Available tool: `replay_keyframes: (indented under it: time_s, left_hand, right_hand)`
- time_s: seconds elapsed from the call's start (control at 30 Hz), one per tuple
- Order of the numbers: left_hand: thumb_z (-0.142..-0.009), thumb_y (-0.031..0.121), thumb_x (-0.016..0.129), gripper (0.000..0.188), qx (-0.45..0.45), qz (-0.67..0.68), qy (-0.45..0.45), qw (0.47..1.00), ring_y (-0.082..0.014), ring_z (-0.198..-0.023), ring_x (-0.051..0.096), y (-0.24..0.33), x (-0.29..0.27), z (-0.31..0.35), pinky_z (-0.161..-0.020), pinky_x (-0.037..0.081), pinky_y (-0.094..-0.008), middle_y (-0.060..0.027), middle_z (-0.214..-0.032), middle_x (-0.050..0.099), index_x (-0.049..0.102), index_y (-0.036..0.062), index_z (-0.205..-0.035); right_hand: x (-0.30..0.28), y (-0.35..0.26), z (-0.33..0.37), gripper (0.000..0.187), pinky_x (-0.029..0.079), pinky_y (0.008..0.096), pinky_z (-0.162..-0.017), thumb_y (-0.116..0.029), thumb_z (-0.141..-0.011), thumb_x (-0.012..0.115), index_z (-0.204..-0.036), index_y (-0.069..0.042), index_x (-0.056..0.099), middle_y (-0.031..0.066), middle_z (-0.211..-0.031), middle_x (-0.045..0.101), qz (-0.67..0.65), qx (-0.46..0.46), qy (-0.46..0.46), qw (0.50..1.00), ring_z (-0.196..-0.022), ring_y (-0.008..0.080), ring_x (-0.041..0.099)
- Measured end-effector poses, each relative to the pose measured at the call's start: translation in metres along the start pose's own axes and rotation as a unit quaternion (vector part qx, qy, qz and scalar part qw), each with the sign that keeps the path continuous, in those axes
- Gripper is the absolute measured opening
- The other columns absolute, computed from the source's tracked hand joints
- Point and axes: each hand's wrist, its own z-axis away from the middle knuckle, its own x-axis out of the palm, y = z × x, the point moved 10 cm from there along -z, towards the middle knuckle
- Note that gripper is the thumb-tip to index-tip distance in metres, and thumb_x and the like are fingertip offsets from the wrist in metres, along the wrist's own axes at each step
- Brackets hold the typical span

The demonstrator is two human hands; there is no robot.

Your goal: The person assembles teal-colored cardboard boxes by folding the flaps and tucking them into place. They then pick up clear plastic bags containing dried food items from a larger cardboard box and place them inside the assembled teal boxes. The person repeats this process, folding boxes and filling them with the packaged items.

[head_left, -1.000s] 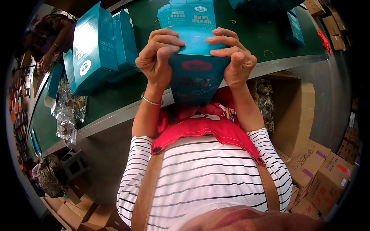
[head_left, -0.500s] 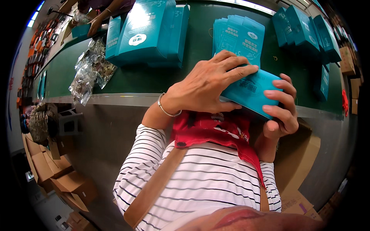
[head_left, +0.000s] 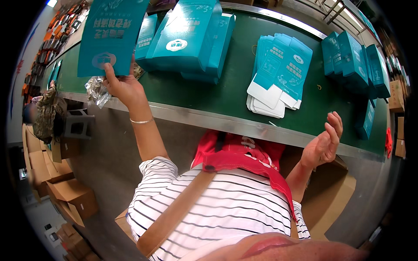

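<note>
Teal carton (head_left: 112,37), gripped by left hand (head_left: 125,87), well apart from unclenched right hand (head_left: 323,142)

Teal printed box (head_left: 111,37) in left hand (head_left: 124,85)

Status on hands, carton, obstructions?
Left fingers holding teal carton; right fingers open, empty. Flat cartons piled on green tabletop. Plastic bag near left fingers.
</note>
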Motion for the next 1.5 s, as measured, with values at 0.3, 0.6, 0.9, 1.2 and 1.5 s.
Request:
replay_keyframes:
  time_s: [0.3, 0.6, 0.9, 1.2, 1.5]
  left_hand:
    - [-0.082, 0.024, 0.070, 0.056, -0.242, -0.006, 0.151, 0.958, -0.0376, -0.114, 0.047, -0.118, -0.101, -0.085, -0.080, 0.056, -0.0552, -0.0164, -0.129, 0.044, 0.043, 0.0115, -0.129]
    - [-0.082, 0.030, 0.069, 0.065, -0.278, -0.155, 0.063, 0.946, -0.0370, -0.118, 0.041, -0.142, -0.104, -0.085, -0.084, 0.052, -0.0562, -0.0159, -0.134, 0.037, 0.036, 0.0130, -0.135]
    - [-0.088, 0.013, 0.060, 0.018, -0.242, -0.279, 0.153, 0.917, -0.0201, -0.077, 0.053, -0.130, -0.202, 0.029, -0.064, 0.052, -0.0327, -0.0085, -0.089, 0.053, 0.050, 0.0038, -0.100]
    - [-0.093, 0.012, 0.054, 0.041, -0.325, -0.266, -0.420, 0.804, -0.0252, -0.109, 0.055, -0.200, 0.035, 0.274, -0.088, 0.047, -0.0325, -0.0181, -0.126, 0.054, 0.043, -0.0017, -0.130]
    - [-0.081, -0.002, 0.063, 0.050, -0.243, -0.339, -0.421, 0.806, -0.0231, -0.103, 0.061, -0.275, 0.072, 0.266, -0.090, 0.047, -0.0310, -0.0198, -0.115, 0.060, 0.044, -0.0051, -0.127]
  right_hand:
    - [0.032, 0.027, 0.022, 0.020, 0.037, 0.0423, -0.100, -0.010, -0.090, 0.054, -0.103, 0.001, 0.062, 0.0161, -0.115, 0.059, -0.021, 0.110, -0.093, 0.989, -0.116, 0.0309, 0.049]
    - [0.023, 0.072, 0.047, 0.022, 0.041, 0.0318, -0.093, -0.008, -0.092, 0.054, -0.110, 0.001, 0.061, 0.0132, -0.117, 0.059, 0.018, 0.221, -0.093, 0.971, -0.112, 0.0223, 0.052]
    - [-0.003, 0.169, 0.118, 0.050, 0.043, 0.0285, -0.094, -0.002, -0.089, 0.055, -0.136, -0.002, 0.038, 0.0126, -0.124, 0.054, 0.004, 0.441, -0.053, 0.896, -0.114, 0.0179, 0.050]
    - [0.027, 0.225, 0.118, 0.069, 0.037, 0.0351, -0.102, -0.003, -0.084, 0.059, -0.143, -0.001, 0.025, 0.0232, -0.140, 0.042, 0.056, 0.497, -0.103, 0.860, -0.127, 0.0302, 0.044]
    - [0.022, 0.269, 0.148, 0.070, 0.051, 0.0313, -0.087, 0.006, -0.081, 0.056, -0.143, 0.001, 0.024, 0.0256, -0.135, 0.043, -0.010, 0.551, -0.047, 0.833, -0.114, 0.0259, 0.053]
